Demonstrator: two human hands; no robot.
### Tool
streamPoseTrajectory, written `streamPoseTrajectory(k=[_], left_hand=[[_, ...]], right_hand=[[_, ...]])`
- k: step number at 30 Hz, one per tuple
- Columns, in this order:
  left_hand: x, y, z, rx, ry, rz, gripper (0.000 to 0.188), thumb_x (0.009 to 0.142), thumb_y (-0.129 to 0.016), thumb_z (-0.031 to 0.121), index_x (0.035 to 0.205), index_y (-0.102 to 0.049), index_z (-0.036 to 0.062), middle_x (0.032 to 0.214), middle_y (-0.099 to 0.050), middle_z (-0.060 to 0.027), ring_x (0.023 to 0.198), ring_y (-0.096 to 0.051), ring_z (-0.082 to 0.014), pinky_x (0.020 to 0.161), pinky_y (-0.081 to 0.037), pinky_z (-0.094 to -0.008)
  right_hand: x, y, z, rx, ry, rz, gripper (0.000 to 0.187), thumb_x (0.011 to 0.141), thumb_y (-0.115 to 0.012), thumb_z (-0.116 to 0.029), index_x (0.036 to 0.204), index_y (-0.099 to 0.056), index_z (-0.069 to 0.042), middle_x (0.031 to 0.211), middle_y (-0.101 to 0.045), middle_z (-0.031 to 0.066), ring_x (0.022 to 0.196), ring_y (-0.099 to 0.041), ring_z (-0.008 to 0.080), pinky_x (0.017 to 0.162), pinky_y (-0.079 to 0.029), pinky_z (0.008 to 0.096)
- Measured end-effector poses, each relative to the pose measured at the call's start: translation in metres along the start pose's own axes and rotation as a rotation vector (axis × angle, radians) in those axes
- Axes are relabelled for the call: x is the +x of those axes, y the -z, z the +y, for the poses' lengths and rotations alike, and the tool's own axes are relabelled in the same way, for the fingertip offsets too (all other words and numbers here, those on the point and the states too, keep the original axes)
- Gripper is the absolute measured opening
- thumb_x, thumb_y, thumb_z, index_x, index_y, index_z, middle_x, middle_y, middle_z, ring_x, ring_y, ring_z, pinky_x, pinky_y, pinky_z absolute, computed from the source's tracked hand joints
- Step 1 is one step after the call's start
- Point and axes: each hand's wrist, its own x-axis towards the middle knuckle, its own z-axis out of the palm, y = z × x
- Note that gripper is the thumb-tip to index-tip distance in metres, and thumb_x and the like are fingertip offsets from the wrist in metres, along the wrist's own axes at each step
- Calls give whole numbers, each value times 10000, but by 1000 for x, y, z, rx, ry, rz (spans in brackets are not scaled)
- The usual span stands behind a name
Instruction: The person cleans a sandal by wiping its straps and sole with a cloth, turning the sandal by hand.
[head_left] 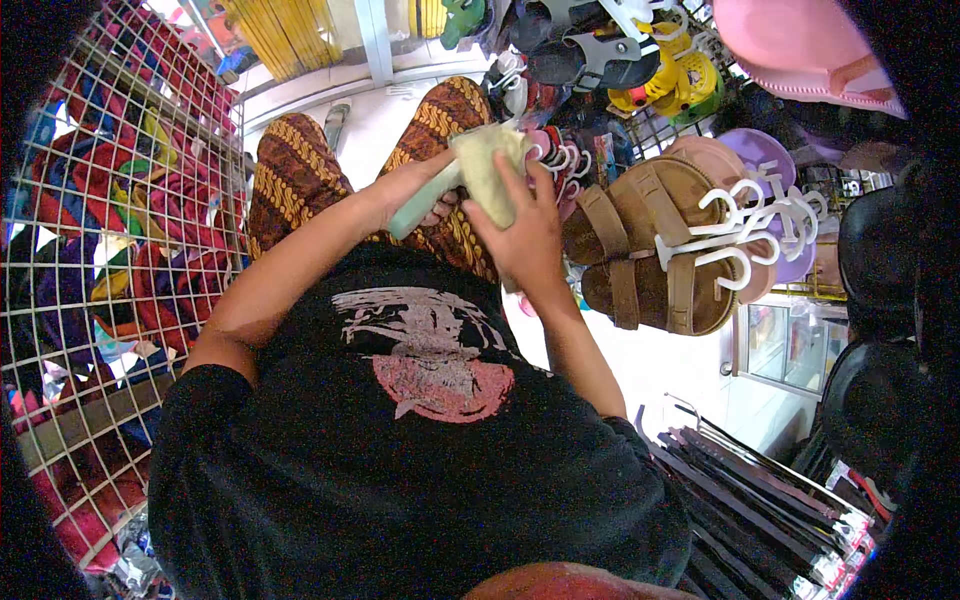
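Above my knees, my left hand (410, 192) is closed around a pale green object (424, 203) with a smooth rounded end; its kind is not clear. Against its right side lies a pale yellow, soft-looking piece like a folded cloth (484, 180). My right hand (528, 232) grips this piece from the right, its fingers bent over the upper face and the thumb near its lower edge. The two pieces touch, and I cannot tell whether they are joined. The left fingertips show below them, partly hidden.
Brown sandals (665, 215) on white hangers hang close to my right arm. Yellow clogs (682, 85) and a pink sandal (800, 45) hang farther up. A wire grid (120, 250) with colourful goods stands at left. Belts (750, 490) hang at lower right, near a glass case (785, 345).
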Motion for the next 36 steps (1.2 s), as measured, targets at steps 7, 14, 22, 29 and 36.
streamPoseTrajectory(k=[7, 14, 22, 29, 36], left_hand=[[9, 10, -9, -167, 27, -37, 481, 986, -533, 536, 1134, -676, 101, 945, -723, -88, 770, -713, -210, 678, -590, -356], [-30, -22, 33, 415, 23, 239, 649, 962, -513, 624, 1110, -713, 24, 872, -703, -99, 775, -653, -171, 706, -536, -304], [-37, 13, 47, 1016, -228, 172, 714, 958, -503, 638, 1093, -708, -33, 899, -701, -182, 810, -640, -255, 804, -503, -381], [-46, 42, 44, 1255, -392, 114, 756, 661, -842, 535, 1065, -682, -84, 932, -714, -231, 865, -686, -308, 825, -521, -384], [-54, 29, 50, 1297, -352, 80, 722, 576, -894, 438, 1056, -694, -64, 887, -717, -206, 797, -682, -286, 782, -521, -365]], right_hand=[[-18, -9, -15, 95, 315, -171, 640, 738, -859, -278, 1326, -640, -150, 1324, -525, 197, 1164, -587, 368, 985, -498, 423], [-4, -10, 14, 2, 33, 125, 646, 788, -825, -297, 1356, -596, -91, 1292, -527, 199, 1187, -547, 373, 1004, -453, 425], [-4, -26, 35, 51, -146, 171, 623, 841, -785, -328, 1361, -581, -52, 1245, -548, 209, 1177, -549, 359, 1023, -431, 431], [-5, -52, 71, 358, -224, 35, 558, 919, -721, -261, 1390, -550, -16, 1311, -597, 204, 1204, -578, 272, 1037, -425, 369], [-8, -63, 97, 508, -381, 10, 496, 981, -630, -244, 1411, -524, -20, 1122, -637, 111, 984, -613, 150, 828, -504, 297]])
